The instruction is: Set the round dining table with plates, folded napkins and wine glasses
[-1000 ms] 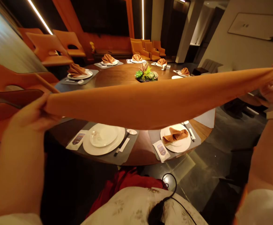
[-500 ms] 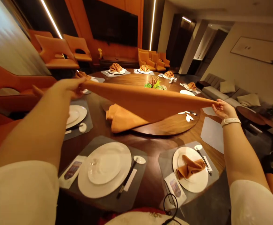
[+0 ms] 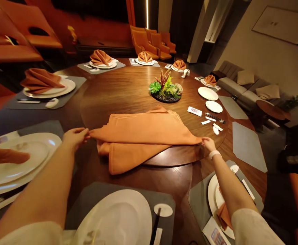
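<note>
An orange cloth napkin (image 3: 143, 131) is stretched between my two hands, low over the round wooden turntable (image 3: 174, 156). My left hand (image 3: 76, 137) pinches its left corner, and my right hand (image 3: 208, 144) pinches the right one. Under and in front of it lies more folded orange cloth (image 3: 130, 154), lapping over the turntable's near edge. Whether the stretched napkin rests fully on that cloth I cannot tell. A large white plate (image 3: 123, 214) sits on a grey placemat directly before me.
Place settings with fan-folded napkins (image 3: 145, 57) ring the table. A plant centrepiece (image 3: 166, 86) stands beyond the cloth. White plates (image 3: 208, 93), chopsticks (image 3: 215, 118) and spoons lie on the right. My right forearm passes over a plate with a napkin (image 3: 224, 216).
Both hands have lowered the stretched napkin from mid-air down to the cloth on the turntable, keeping hold of its corners. My view has tilted down and turned.
</note>
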A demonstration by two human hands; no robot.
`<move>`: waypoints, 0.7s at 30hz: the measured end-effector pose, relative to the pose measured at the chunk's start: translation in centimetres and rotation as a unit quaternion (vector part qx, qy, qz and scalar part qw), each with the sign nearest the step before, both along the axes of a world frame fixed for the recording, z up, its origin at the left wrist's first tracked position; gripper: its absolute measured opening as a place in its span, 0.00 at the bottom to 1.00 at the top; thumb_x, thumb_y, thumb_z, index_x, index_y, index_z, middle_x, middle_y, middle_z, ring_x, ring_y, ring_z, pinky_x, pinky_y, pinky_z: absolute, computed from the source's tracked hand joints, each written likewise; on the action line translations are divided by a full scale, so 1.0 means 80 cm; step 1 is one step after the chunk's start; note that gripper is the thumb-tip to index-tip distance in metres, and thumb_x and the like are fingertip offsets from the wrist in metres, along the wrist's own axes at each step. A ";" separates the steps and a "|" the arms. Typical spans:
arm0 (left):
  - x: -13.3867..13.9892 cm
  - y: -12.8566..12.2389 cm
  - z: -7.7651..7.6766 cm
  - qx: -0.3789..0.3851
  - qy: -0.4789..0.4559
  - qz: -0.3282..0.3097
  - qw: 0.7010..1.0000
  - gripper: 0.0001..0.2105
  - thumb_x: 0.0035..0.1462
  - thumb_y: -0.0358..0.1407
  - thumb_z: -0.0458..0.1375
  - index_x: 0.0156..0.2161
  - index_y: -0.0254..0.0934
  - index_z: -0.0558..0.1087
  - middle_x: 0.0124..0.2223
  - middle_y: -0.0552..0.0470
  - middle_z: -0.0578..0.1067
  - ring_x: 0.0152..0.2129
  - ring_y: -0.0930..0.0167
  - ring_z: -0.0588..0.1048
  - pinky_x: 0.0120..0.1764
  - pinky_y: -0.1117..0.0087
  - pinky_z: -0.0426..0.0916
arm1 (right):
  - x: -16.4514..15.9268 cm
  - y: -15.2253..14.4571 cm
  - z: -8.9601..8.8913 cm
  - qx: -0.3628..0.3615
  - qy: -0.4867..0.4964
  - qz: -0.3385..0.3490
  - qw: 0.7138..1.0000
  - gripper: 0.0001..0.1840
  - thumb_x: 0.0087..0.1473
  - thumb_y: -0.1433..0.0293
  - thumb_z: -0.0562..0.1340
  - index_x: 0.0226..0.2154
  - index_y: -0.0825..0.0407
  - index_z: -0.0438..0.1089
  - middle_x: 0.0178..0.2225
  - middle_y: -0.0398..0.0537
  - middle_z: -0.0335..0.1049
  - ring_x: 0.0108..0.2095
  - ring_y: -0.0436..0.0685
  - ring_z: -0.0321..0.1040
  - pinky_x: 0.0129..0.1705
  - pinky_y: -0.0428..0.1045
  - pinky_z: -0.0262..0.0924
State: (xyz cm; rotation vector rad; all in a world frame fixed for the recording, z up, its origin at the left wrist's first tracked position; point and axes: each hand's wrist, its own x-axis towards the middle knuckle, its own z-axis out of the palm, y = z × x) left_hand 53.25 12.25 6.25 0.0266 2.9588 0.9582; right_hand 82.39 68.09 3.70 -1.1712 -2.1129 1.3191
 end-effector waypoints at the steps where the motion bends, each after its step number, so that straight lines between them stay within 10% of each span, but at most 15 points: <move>1: 0.005 -0.002 -0.017 -0.016 -0.007 -0.004 1.000 0.16 0.63 0.36 0.49 0.51 0.26 0.67 0.33 0.47 0.76 0.30 0.68 0.74 0.34 0.68 0.70 | 0.006 -0.008 -0.017 0.034 -0.018 0.022 0.999 0.15 0.40 0.78 0.62 0.35 0.56 0.73 0.36 0.55 0.74 0.42 0.62 0.74 0.50 0.62 0.69; 5: 0.016 -0.009 -0.053 -0.196 0.028 -0.181 0.963 0.21 0.56 0.35 0.55 0.55 0.31 0.71 0.61 0.35 0.69 0.55 0.56 0.69 0.53 0.59 0.67 | 0.014 -0.037 -0.055 0.336 -0.119 0.258 0.898 0.33 0.42 0.78 0.63 0.55 0.56 0.70 0.59 0.65 0.65 0.62 0.70 0.59 0.64 0.64 0.54; 9: 0.018 -0.003 -0.059 -0.304 0.050 -0.251 0.918 0.21 0.60 0.36 0.51 0.56 0.33 0.73 0.61 0.37 0.70 0.55 0.55 0.69 0.52 0.58 0.66 | -0.010 -0.054 -0.064 0.458 -0.171 0.329 0.808 0.19 0.57 0.78 0.55 0.49 0.58 0.74 0.53 0.63 0.71 0.55 0.66 0.65 0.60 0.58 0.57; 21: -0.039 -0.081 -0.008 -0.154 -0.119 -0.160 0.968 0.27 0.47 0.51 0.48 0.45 0.36 0.76 0.42 0.51 0.82 0.42 0.62 0.77 0.49 0.69 0.68 | -0.039 -0.001 0.011 0.283 -0.215 0.386 0.851 0.11 0.60 0.72 0.56 0.37 0.53 0.74 0.34 0.50 0.77 0.35 0.56 0.71 0.39 0.48 0.62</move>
